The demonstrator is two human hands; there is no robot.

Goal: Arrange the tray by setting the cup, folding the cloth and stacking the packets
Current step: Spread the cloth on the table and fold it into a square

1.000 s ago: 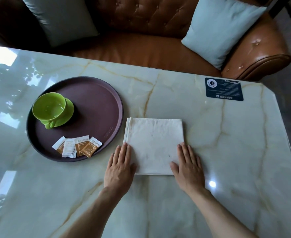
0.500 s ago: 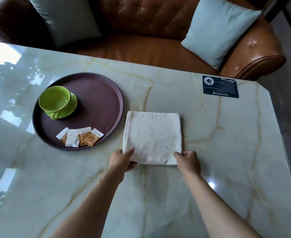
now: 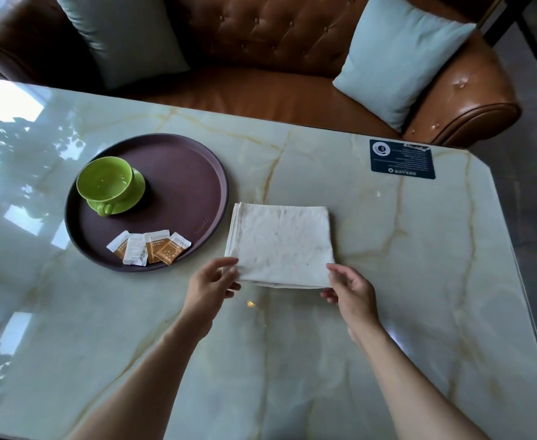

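Observation:
A folded off-white cloth [image 3: 279, 246] lies square on the marble table, just right of a round brown tray [image 3: 184, 185]. My left hand [image 3: 211, 282] pinches the cloth's near left corner, thumb on top and fingers underneath. At the near right corner, my right hand [image 3: 349, 287] pinches the same way. The cloth's near edge is slightly lifted. On the tray, a green cup [image 3: 105, 182] sits on its green saucer [image 3: 135, 193] at the left. Several orange-and-white packets [image 3: 149, 252] lie fanned and overlapping along the tray's near rim.
A dark blue card [image 3: 402, 158] lies flat at the table's far right. Behind the table stands a brown leather sofa [image 3: 260, 100] with two pale blue cushions [image 3: 400, 55]. The table's right edge [image 3: 520, 281] runs close to my right arm.
Both hands lay flat on the cloth's near edge a second ago. They have since curled onto its near corners and now pinch them, raising that edge slightly.

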